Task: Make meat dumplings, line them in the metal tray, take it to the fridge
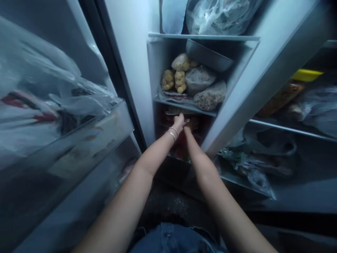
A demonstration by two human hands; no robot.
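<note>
Both my arms reach into the dark lower compartment of a refrigerator. My left hand, with bracelets at its wrist, is just under the shelf holding bagged food. Its fingers look curled, close to a thin pale-rimmed tray; what they hold, if anything, does not show. Beside it, my right hand is deeper in shadow, its fingers too dim and blurred to read. Reddish items lie in the dark below the hands, their kind unclear.
Above the hands, a shelf carries bags of yellow round pieces, other filled bags and a tilted grey container. A door bin with plastic bags stands at left. Door shelves with bagged goods flank the right.
</note>
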